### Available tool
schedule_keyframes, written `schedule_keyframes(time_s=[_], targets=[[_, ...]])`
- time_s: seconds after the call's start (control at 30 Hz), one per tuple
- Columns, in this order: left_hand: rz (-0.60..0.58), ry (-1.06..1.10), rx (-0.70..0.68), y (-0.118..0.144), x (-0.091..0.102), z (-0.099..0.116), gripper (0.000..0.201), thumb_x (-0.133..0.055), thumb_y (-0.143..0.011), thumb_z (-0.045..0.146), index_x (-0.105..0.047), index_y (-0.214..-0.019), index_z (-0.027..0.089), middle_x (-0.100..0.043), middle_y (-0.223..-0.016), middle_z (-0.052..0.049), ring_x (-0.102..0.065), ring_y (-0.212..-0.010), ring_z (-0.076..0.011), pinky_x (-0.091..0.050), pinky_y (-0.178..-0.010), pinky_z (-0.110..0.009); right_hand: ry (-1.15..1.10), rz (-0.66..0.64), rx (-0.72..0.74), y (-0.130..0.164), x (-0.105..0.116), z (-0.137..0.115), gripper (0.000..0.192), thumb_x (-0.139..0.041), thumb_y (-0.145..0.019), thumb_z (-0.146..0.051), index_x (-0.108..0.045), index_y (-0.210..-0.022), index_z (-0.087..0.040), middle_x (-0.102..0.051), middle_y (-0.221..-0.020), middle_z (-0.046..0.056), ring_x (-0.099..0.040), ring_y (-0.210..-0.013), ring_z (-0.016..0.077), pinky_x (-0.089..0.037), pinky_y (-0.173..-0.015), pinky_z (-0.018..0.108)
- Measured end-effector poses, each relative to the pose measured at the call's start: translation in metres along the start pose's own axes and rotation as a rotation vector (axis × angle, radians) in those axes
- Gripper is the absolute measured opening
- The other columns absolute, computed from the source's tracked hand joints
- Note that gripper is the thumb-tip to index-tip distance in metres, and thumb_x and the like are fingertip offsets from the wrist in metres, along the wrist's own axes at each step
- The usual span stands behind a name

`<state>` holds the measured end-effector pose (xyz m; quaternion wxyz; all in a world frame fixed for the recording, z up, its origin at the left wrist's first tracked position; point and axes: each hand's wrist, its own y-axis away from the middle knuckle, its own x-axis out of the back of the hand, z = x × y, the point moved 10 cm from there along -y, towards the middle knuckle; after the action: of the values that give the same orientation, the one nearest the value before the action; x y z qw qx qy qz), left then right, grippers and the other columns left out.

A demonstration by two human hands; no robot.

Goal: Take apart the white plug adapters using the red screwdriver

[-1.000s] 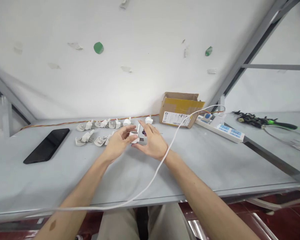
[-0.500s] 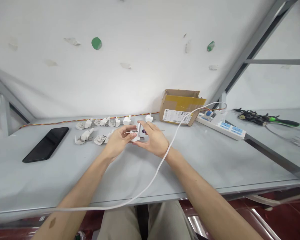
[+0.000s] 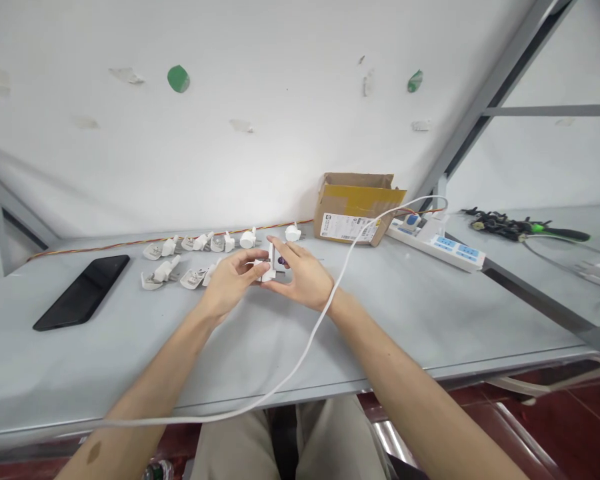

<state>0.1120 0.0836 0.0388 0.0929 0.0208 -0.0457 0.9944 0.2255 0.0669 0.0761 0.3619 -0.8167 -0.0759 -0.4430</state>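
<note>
A white plug (image 3: 267, 270) with metal prongs is held up between my two hands above the table. My left hand (image 3: 233, 277) is closed on its left side, thumb pressed near the front. From the right, the fingers and thumb of my right hand (image 3: 303, 273) grip the same plug. Something small and purple (image 3: 282, 261) shows between the right fingers and palm; its kind is hidden. Left of the hands lie several opened white plugs and plug covers (image 3: 161, 272) in two rows. Another white plug (image 3: 293, 232) stands behind my right hand.
A black phone (image 3: 83, 292) lies at left. Behind stands a cardboard box (image 3: 355, 212), beside a white power strip (image 3: 437, 245). A white cable (image 3: 305, 353) arcs over my right wrist. Black cables and a green-black tool (image 3: 560, 232) lie far right. Twisted wire (image 3: 130, 245) follows the wall.
The whole view has shifted slightly, so everything sits a little further left. Both hands keep their hold on the plug, with hardly any change in the fingers.
</note>
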Motion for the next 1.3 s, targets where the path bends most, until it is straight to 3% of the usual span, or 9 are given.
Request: schedule_keyframes(time_s=[0.1, 0.23, 0.33, 0.5, 0.67, 0.8, 0.93, 1.3], targets=[[0.028, 0.004, 0.013, -0.002, -0.005, -0.002, 0.041, -0.07, -0.07, 0.042, -0.066, -0.103, 0.019, -0.067, -0.093, -0.005, -0.061, -0.079, -0.0148, -0.053, -0.077, -0.033, -0.006, 0.021, -0.004, -0.003, 0.008, 0.007, 0.084, -0.063, -0.077, -0.056, -0.029, -0.144, -0.019, -0.06, -0.113, 0.012, -0.06, -0.091, 0.0255, -0.047, -0.083, 0.04], [0.069, -0.015, 0.015, -0.014, -0.021, -0.006, 0.038, -0.069, -0.07, 0.044, -0.067, -0.097, 0.018, -0.068, -0.094, -0.006, -0.063, -0.083, -0.018, -0.054, -0.074, -0.034, 0.044, 0.229, -0.15, -0.009, 0.039, 0.045, 0.059, -0.044, -0.09, -0.052, -0.043, -0.134, -0.013, -0.061, -0.118, 0.015, -0.062, -0.091, 0.0247, -0.047, -0.081, 0.038], [0.13, -0.204, 0.021, -0.029, -0.033, -0.008, 0.035, -0.067, -0.071, 0.047, -0.068, -0.091, 0.018, -0.069, -0.085, -0.006, -0.063, -0.075, -0.0184, -0.052, -0.068, -0.032, 0.144, 0.331, -0.263, -0.006, 0.051, 0.073, 0.043, -0.042, -0.093, -0.046, -0.056, -0.117, -0.013, -0.065, -0.11, 0.014, -0.063, -0.088, 0.0247, -0.046, -0.08, 0.037], [0.18, -0.674, 0.043, -0.053, -0.046, -0.005, 0.031, -0.058, -0.076, 0.045, -0.069, -0.087, 0.018, -0.07, -0.082, -0.006, -0.064, -0.076, -0.0191, -0.045, -0.07, -0.03, 0.251, 0.305, -0.368, 0.008, 0.044, 0.094, 0.034, -0.045, -0.093, -0.041, -0.062, -0.104, -0.014, -0.067, -0.098, 0.011, -0.063, -0.086, 0.0248, -0.045, -0.077, 0.035], [0.152, -0.916, 0.113, -0.065, -0.045, -0.006, 0.036, -0.052, -0.079, 0.044, -0.07, -0.093, 0.015, -0.071, -0.093, -0.01, -0.064, -0.089, -0.0244, -0.043, -0.074, -0.032, 0.274, 0.275, -0.403, 0.013, 0.038, 0.095, 0.033, -0.043, -0.093, -0.041, -0.063, -0.1, -0.015, -0.066, -0.095, 0.01, -0.063, -0.083, 0.0228, -0.043, -0.075, 0.032], [0.099, -1.011, 0.105, -0.067, -0.046, -0.001, 0.035, -0.048, -0.081, 0.043, -0.071, -0.086, 0.016, -0.072, -0.089, -0.01, -0.064, -0.088, -0.0249, -0.042, -0.073, -0.032, 0.271, 0.276, -0.413, 0.012, 0.037, 0.093, 0.032, -0.043, -0.093, -0.042, -0.061, -0.098, -0.017, -0.066, -0.093, 0.009, -0.062, -0.084, 0.0233, -0.042, -0.073, 0.032], [0.056, -1.098, 0.056, -0.066, -0.048, 0.008, 0.031, -0.047, -0.082, 0.037, -0.071, -0.076, 0.017, -0.072, -0.081, -0.011, -0.064, -0.088, -0.0261, -0.043, -0.075, -0.033, 0.249, 0.275, -0.425, 0.012, 0.037, 0.093, 0.02, -0.043, -0.091, -0.029, -0.058, -0.097, -0.017, -0.065, -0.093, 0.008, -0.061, -0.084, 0.0225, -0.041, -0.074, 0.031], [0.119, -1.163, -0.033, -0.075, -0.028, 0.035, 0.028, -0.046, -0.081, 0.035, -0.069, -0.085, 0.02, -0.072, -0.089, -0.006, -0.064, -0.086, -0.0234, -0.045, -0.077, -0.032, 0.294, 0.2, -0.412, 0.01, 0.034, 0.085, 0.017, -0.039, -0.086, -0.017, -0.053, -0.096, -0.015, -0.061, -0.096, 0.01, -0.058, -0.086, 0.0236, -0.041, -0.076, 0.033]])
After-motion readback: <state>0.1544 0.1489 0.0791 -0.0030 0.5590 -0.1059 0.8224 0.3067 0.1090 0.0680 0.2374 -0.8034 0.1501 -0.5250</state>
